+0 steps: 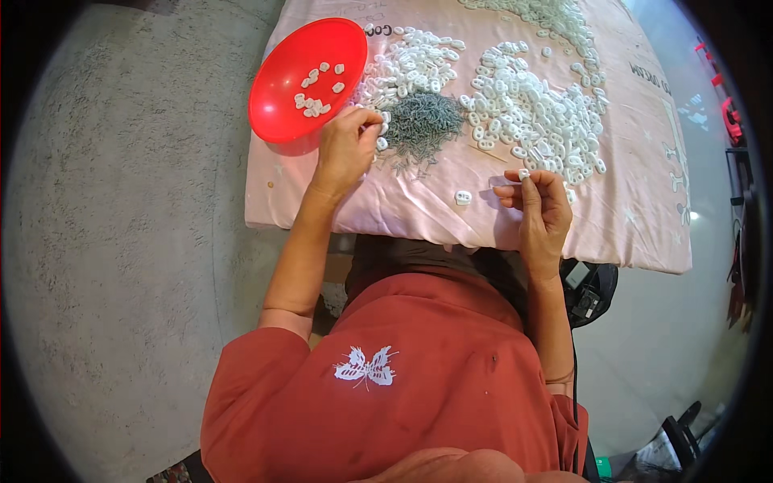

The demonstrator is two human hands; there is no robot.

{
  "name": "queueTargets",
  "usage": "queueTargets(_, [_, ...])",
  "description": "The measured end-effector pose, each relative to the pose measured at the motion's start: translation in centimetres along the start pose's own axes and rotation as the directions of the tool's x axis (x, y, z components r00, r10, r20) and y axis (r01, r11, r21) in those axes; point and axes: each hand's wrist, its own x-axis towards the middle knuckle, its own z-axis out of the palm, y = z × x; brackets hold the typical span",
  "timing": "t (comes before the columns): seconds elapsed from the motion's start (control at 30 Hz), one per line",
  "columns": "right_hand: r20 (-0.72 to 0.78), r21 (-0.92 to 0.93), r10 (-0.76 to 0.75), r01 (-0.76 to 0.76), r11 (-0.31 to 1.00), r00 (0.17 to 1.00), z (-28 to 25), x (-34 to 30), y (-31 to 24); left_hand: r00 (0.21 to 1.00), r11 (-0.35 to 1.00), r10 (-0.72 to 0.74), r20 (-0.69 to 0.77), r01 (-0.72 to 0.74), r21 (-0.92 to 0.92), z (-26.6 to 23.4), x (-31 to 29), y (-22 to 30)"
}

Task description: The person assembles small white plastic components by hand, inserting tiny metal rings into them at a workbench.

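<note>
My right hand (544, 205) is raised over the near side of the table. A small white oval plastic piece (524, 174) is pinched between its thumb and fingers. Another white piece with dark holes, apparently a pair fitted together (463, 197), lies on the cloth to the left of that hand. My left hand (348, 149) reaches to the edge of a heap of small grey screws (425, 122). Its fingertips are closed together beside a few white pieces (382, 144), and what they grip is partly hidden.
A red bowl (278, 76) at the far left holds several pale pieces (312, 106). White pieces form a left heap (415, 60) and a larger right heap (535, 109). Paler pieces (555, 16) lie at the back. A thin wooden stick (489, 152) rests on the pink cloth (386, 197).
</note>
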Motion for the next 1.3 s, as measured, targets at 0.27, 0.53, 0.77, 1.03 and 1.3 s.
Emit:
queueTargets(0.27, [0.045, -0.067, 0.038, -0.035, 0.997, 0.998, 1.0, 0.3, 1.1, 0.999, 0.982, -0.021, 0.029, 0.015, 0.188, 0.3, -0.3, -0.9])
queueTargets(0.53, [0.162, -0.334, -0.054, 0.106, 0.936, 0.985, 0.8, 0.4, 1.0, 0.993, 0.978, -0.051, 0.108, 0.028, 0.205, 0.1, 0.8, -1.1])
queueTargets(0.77, [0.129, -0.282, -0.032, 0.068, 0.957, 0.991, 0.8, 0.2, 0.9, 0.995, 0.982, 0.01, 0.102, -0.029, 0.187, 0.1, 0.3, 0.7])
queueTargets(1.03, [0.126, -0.296, -0.037, 0.073, 0.952, 0.991, 0.8, 0.2, 1.0, 0.985, 0.986, -0.045, 0.166, 0.07, -0.151, 1.1, -0.3, 3.4])
queueTargets(1.3, [0.102, -0.274, -0.013, 0.041, 0.961, 0.995, 1.0, 0.2, 0.6, 0.95, 0.953, 0.283, 0.136, -0.262, -0.15, 5.2, -1.9, 5.9])
